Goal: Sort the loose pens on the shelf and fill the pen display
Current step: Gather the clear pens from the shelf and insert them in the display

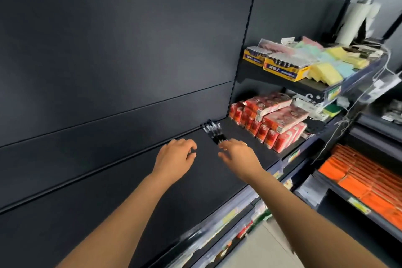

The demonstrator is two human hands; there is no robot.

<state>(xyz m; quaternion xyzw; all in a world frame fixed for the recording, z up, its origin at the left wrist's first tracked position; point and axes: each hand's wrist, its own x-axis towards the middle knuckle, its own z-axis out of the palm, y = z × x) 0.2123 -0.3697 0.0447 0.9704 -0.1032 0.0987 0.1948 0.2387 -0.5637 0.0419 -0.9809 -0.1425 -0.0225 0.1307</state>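
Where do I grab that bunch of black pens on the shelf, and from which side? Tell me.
Take the black pens across the middle of their barrels, pinching the whole bunch from above. They lie flat and side by side on the shelf, with their near ends pointing at the right hand. That hand is closest, so it probably reaches them most easily.

- I have both bare arms stretched forward, side by side.
- My left hand (pixel 176 155) is palm down, fingers loosely curled, holding nothing.
- My right hand (pixel 238 154) has its fingers extended and slightly spread.
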